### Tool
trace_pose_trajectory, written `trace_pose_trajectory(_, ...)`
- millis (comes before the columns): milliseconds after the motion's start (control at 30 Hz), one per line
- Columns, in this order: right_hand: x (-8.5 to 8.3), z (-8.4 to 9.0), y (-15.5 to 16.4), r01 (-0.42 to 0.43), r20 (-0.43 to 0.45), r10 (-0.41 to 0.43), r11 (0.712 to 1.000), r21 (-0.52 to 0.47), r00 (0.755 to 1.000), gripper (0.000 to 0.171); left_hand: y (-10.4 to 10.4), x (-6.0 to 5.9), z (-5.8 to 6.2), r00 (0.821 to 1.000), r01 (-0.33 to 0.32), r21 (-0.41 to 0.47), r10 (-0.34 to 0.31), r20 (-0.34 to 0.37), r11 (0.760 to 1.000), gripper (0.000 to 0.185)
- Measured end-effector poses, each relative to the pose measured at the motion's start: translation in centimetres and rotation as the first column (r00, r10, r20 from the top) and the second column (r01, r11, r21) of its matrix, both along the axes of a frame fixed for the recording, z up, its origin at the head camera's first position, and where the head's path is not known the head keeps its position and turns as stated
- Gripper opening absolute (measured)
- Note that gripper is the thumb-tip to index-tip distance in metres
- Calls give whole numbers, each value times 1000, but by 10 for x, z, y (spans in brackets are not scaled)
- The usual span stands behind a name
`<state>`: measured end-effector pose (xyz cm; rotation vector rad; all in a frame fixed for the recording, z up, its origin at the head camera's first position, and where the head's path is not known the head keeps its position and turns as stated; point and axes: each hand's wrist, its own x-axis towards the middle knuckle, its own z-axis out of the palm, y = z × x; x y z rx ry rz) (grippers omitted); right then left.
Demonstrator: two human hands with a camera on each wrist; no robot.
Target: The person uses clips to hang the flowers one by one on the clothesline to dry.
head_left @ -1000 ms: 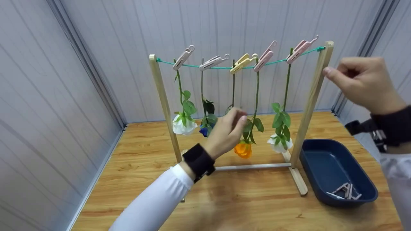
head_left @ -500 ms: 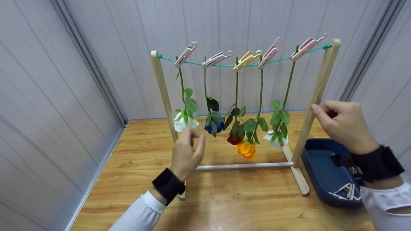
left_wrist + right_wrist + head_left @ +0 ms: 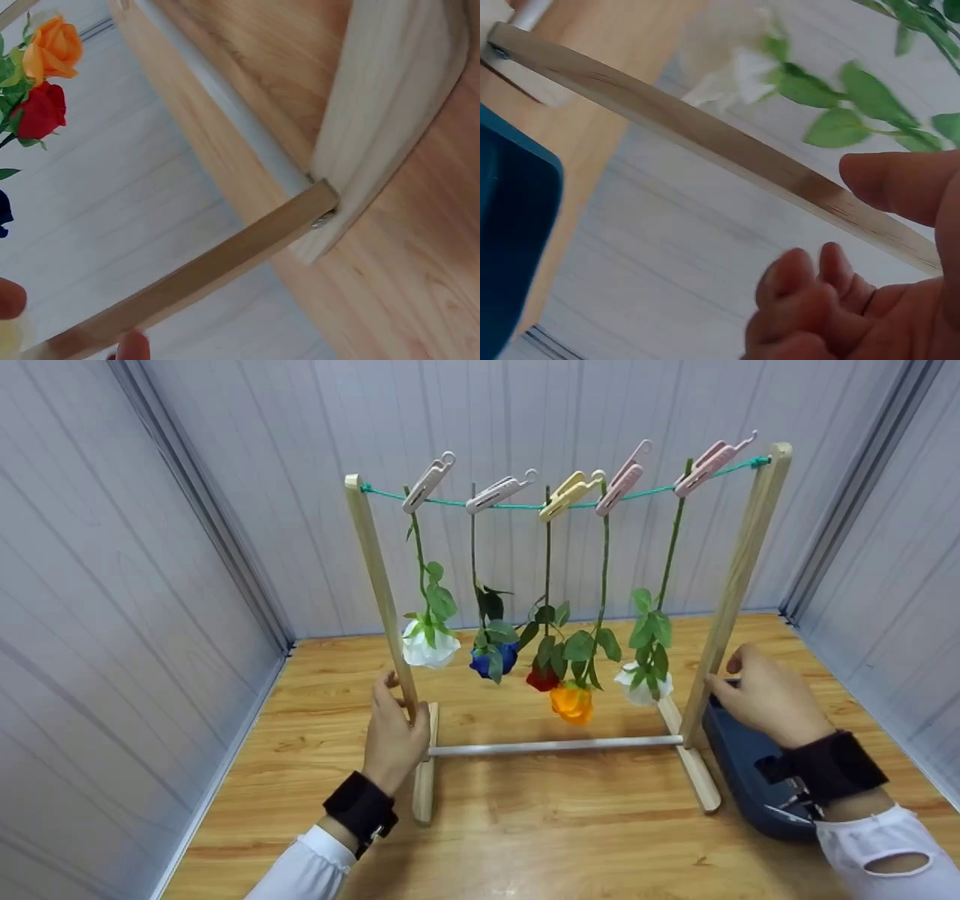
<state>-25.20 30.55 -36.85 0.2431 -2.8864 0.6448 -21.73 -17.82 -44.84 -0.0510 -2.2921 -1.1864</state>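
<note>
A wooden rack stands on the table with a green string [image 3: 517, 505] between its two posts. Several clips hang flowers head down from the string: a white rose [image 3: 429, 649], a blue one [image 3: 491, 660], a red one [image 3: 541, 678], an orange one [image 3: 571, 702] and another white one [image 3: 637, 690]. My left hand [image 3: 401, 705] grips the left post [image 3: 375, 577] low down; that post [image 3: 195, 281] runs between its fingertips [image 3: 131, 346]. My right hand [image 3: 720, 675] closes on the right post [image 3: 742, 562], its thumb [image 3: 900, 187] above the post [image 3: 667, 112] and its curled fingers below.
A dark blue tray [image 3: 739, 757] sits on the table just right of the rack's right foot [image 3: 697, 776], partly under my right wrist. Grey panel walls close in the table on the left, back and right. A pale crossbar [image 3: 555, 746] joins the two feet.
Both hands have come down from the flowers and the string. The left moved left to the left post's base, the right dropped to the lower right post.
</note>
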Motion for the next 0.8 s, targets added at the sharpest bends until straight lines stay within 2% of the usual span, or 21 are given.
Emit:
trace_pose_trajectory(100,-4,-10,-3,-47,82,50,998,-33,995,50,-4,-1,-6,998,28,-74,-24,61,997,54)
trace_pose_trajectory(233,-8,-19,-10,-86,105,97,991,-102,990,43,-6,-2,-10,994,58,-151,-44,96,987,51)
trace_pose_trajectory(367,-10,-24,-14,-90,89,102,988,-128,991,38,-7,-6,-9,987,81,-136,-61,147,987,49)
trace_pose_trajectory(500,-13,-25,-19,-93,77,103,987,-127,992,36,-9,-12,-8,982,69,-112,-48,181,991,47)
trace_pose_trajectory(800,-31,-20,-28,-89,103,100,991,-103,990,34,-13,-31,-8,986,50,-107,-32,164,993,49)
